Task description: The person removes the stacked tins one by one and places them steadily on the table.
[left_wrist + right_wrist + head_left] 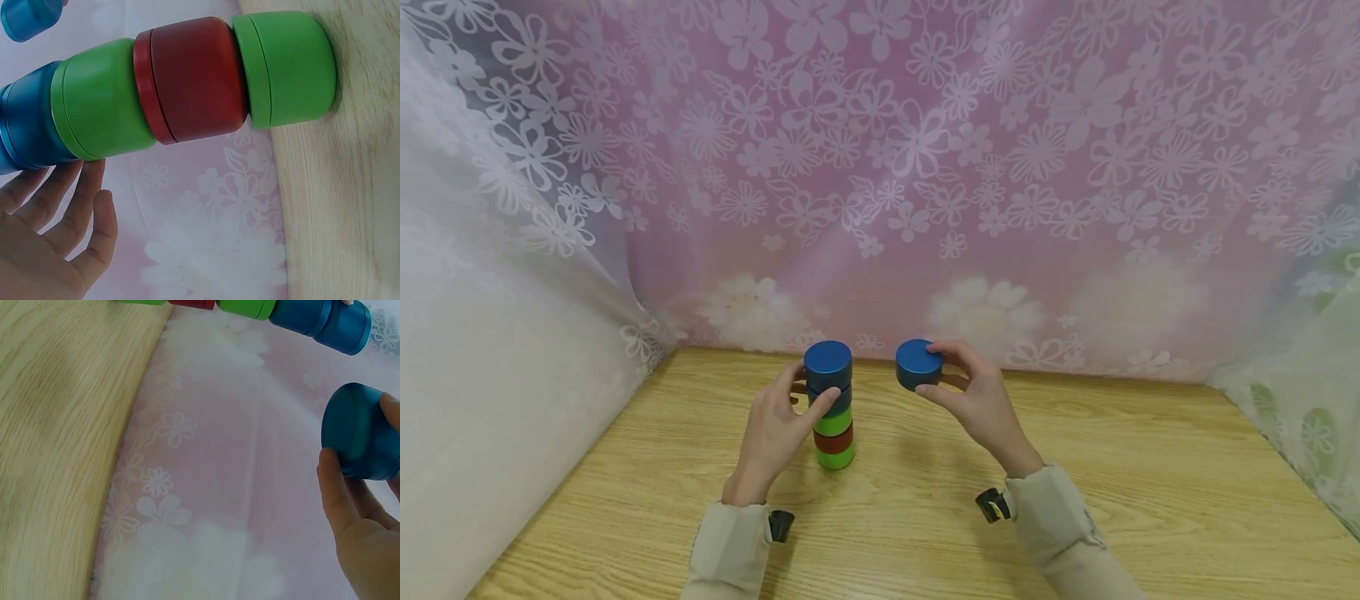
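A tower of several small round lidded tins stands on the table. From the bottom come a green tin (837, 458), a red tin (194, 81), a second green tin (103, 100), a blue tin (40, 115) and another blue tin (828, 364) on top. My left hand (775, 429) holds the tower around its lower blue tin, thumb in front and fingers at the far side. To the right of the tower top, my right hand (977, 404) grips a separate blue tin (359, 431) in the air between thumb and fingers, apart from the tower.
The wooden table (1135, 467) reaches back to a pink flowered curtain (865, 167). Pale cloth (512, 333) hangs along the left side, and more patterned cloth (1300, 375) along the right. A black wrist device (992, 505) sits at the right cuff.
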{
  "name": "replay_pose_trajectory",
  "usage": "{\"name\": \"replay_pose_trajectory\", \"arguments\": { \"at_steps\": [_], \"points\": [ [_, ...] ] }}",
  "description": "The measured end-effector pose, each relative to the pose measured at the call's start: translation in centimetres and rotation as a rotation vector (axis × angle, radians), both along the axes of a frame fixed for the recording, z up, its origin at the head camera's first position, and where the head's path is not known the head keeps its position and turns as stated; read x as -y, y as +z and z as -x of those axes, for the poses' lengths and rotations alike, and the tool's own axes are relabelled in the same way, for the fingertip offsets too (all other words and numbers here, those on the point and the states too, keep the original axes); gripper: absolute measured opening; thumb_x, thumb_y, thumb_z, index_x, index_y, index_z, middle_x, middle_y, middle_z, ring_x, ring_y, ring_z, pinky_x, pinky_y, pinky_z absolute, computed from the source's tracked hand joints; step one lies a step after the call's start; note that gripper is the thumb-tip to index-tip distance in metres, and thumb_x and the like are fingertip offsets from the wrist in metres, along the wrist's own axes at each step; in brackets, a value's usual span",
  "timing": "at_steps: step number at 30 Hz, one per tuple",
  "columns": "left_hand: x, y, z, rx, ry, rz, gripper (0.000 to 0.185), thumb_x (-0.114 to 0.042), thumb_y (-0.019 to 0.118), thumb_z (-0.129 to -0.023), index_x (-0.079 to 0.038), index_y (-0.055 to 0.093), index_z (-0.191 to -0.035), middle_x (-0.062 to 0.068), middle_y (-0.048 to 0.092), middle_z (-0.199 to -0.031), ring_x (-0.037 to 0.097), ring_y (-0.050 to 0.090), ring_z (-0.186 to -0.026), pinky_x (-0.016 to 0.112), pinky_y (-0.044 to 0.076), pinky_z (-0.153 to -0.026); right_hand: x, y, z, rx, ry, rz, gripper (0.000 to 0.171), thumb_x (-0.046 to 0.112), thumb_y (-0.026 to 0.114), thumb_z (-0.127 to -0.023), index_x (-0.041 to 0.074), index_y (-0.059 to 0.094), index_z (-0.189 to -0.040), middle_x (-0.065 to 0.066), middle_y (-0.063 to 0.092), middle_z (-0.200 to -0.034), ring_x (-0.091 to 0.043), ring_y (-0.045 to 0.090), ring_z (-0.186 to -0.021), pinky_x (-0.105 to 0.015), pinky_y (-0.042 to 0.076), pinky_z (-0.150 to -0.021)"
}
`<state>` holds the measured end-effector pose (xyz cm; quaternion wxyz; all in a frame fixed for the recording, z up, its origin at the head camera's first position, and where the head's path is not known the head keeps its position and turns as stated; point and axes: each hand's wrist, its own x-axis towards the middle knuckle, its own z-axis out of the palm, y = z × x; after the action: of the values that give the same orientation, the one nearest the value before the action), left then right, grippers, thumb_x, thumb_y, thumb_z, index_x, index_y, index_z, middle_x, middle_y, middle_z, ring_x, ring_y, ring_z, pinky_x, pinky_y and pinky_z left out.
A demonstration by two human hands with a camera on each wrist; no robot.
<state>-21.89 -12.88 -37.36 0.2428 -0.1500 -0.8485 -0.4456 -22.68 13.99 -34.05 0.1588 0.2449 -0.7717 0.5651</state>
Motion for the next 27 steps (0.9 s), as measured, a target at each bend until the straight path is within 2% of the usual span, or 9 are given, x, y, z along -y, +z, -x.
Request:
{"name": "replay_pose_trajectory", "arguments": {
  "at_steps": [16,27],
  "points": [
    [0.0,0.0,0.0,0.009,-0.005,-0.006,0.054,-0.028,0.077,-0.093,0.002,0.059,-0.135,0.016,0.069,-0.119,0.033,0.067,-0.098,0.05,0.055,-0.083,-1.1,-1.0,-0.2,0.033,-0.022,-0.023,0.045,-0.006,0.078,-0.085,-0.005,0.061,-0.127,-0.023,0.059,-0.131,-0.037,0.059,-0.119,-0.037,0.055,-0.094],
    [0.0,-0.1,0.1,0.003,-0.008,-0.008,0.054,-0.027,0.078,-0.093,0.001,0.059,-0.134,0.016,0.069,-0.118,0.034,0.067,-0.098,0.051,0.055,-0.083,-1.9,-1.7,-0.5,0.067,-0.064,-0.055,0.046,-0.005,0.078,-0.085,-0.004,0.061,-0.127,-0.023,0.059,-0.131,-0.038,0.059,-0.12,-0.041,0.055,-0.094]
  ]
}}
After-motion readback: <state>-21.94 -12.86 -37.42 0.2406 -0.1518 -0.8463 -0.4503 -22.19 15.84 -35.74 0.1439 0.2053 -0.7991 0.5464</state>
